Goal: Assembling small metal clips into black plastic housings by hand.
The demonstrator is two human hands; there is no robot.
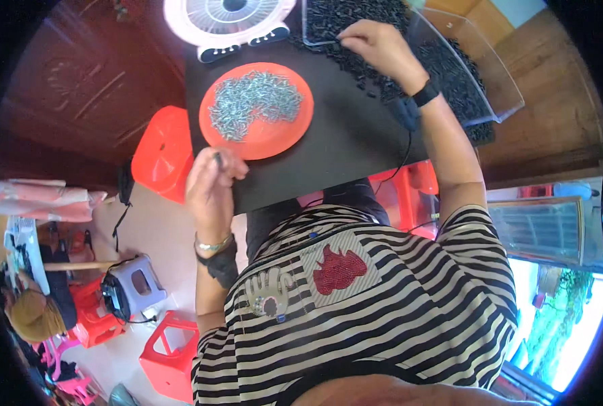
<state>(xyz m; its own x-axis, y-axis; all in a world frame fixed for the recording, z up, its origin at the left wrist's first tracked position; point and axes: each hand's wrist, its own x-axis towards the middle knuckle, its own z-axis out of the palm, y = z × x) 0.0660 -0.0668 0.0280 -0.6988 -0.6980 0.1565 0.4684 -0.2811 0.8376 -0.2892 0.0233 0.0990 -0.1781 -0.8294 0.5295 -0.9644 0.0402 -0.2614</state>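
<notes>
An orange-red plate [274, 141] on the dark tabletop holds a heap of small silvery screw-like pieces [254, 98]. My left hand [210, 179] is at the near left edge of the plate, fingers curled, with a small dark piece [217, 160] between thumb and fingers. Over toward the far right, my right hand [383, 54] is closed, thumb and fingertips together beside a clear tray [318, 43] of small black pieces [355, 12]. Whatever those fingertips hold, if anything, is too small to make out.
More black pieces lie loose and in a clear plastic bin [501, 74] at the right. A white fan [230, 27] stands at the back. A dark cable [404, 155] hangs over the near edge. Red stools [169, 355] and a red basin [163, 152] are at the left.
</notes>
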